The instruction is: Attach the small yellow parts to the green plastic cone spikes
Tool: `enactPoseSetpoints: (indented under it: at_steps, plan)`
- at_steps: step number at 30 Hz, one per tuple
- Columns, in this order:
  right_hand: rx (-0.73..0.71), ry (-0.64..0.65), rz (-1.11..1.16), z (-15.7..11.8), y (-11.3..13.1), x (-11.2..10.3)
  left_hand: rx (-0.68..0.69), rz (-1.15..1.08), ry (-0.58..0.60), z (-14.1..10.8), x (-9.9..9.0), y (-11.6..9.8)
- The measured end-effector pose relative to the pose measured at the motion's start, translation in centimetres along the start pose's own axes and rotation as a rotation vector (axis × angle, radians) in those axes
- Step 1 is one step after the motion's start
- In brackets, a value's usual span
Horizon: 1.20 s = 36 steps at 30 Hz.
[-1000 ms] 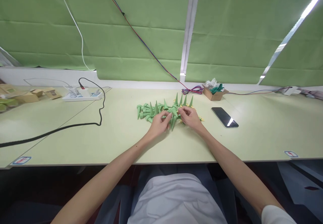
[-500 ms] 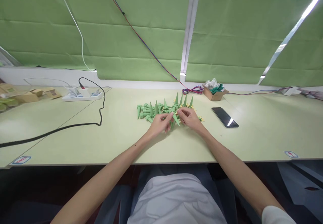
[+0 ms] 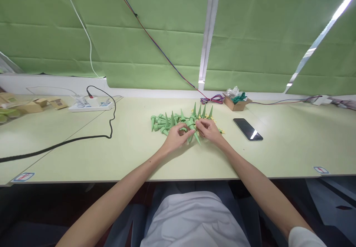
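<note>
Spike [image 3: 197,137] sits left of the phone [image 3: 248,129], left hand [image 3: 177,137] thumbing it, hold unclear, right hand [image 3: 210,130] pinched tight beside its cap [image 3: 190,122], contents hidden; cap-end handling appears under way, next requiring steady alignment.

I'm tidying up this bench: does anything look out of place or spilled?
No spill shows. The black cable looks most out of place, trailing loosely across the tabletop toward the power strip. The green capped spikes sit jumbled by the left hand and right hand.
</note>
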State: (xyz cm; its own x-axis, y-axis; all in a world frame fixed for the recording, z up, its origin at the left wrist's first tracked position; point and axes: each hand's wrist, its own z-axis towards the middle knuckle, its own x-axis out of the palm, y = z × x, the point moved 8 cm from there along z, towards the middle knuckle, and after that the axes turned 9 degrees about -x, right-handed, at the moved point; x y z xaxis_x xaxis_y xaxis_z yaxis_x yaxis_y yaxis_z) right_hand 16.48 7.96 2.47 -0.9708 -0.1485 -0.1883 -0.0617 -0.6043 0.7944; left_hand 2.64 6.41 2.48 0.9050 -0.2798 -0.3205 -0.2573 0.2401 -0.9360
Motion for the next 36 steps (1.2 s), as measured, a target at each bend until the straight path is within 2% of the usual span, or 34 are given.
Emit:
enactPoseSetpoints:
  at_steps: [9,13,16,21,26,31,36]
  plan:
    - [-0.015,0.046,-0.223,0.0,0.6,-0.1,0.238,0.13,-0.116,0.0,-0.3,-0.4]
    - [0.005,0.043,-0.235,0.0,0.7,-0.1,0.27,0.152,-0.135,0.1,-0.3,-0.3]
    - [0.008,0.022,-0.183,0.0,0.4,-0.1,0.232,0.15,-0.135,0.1,-0.3,-0.4]
    - [-0.021,-0.037,-0.105,0.1,0.3,-0.4,0.094,0.067,-0.121,0.1,-0.6,-0.2]
    - [-0.023,-0.087,-0.065,0.0,0.5,-0.7,-0.047,-0.118,0.045,0.5,0.3,0.6]
    - [0.011,0.005,-0.009,0.0,0.8,0.2,-0.168,-0.292,0.188,0.6,1.3,1.2]
    - [0.014,0.042,-0.017,-0.1,1.1,0.4,-0.158,-0.31,0.24,0.3,1.4,1.0]
